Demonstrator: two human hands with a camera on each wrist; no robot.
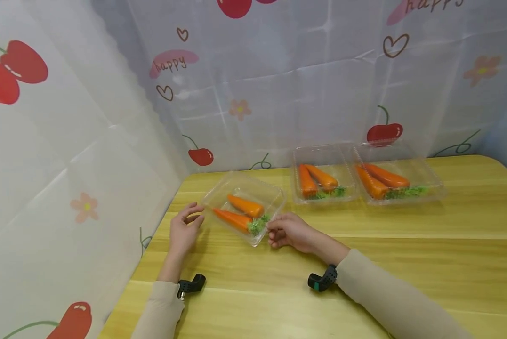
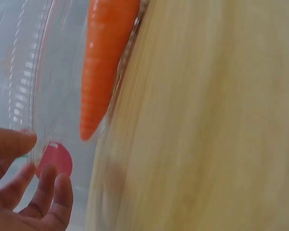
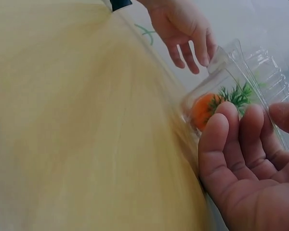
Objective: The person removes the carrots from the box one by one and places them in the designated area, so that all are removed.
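Note:
A clear plastic clamshell box [image 1: 274, 190] sits at an angle on the left of the table, with two orange carrots [image 1: 245, 205] and frilly green tops [image 1: 258, 225] inside. My left hand [image 1: 186, 228] is at its left corner; in the left wrist view the thumb and forefinger pinch the rim, the other fingers loosely bent. At the near right corner my right hand [image 1: 293, 231] holds the rim between thumb and curled fingers, seen closer as the right hand [image 3: 250, 163] in the right wrist view. One carrot [image 2: 106, 62] points its tip toward my left hand.
Two more clear boxes stand side by side at the back, the middle box [image 1: 294, 176] and the right box [image 1: 433, 181], each with two carrots and green leaves. The wooden table [image 1: 253, 296] meets a printed curtain [image 1: 300, 94] behind and on the left.

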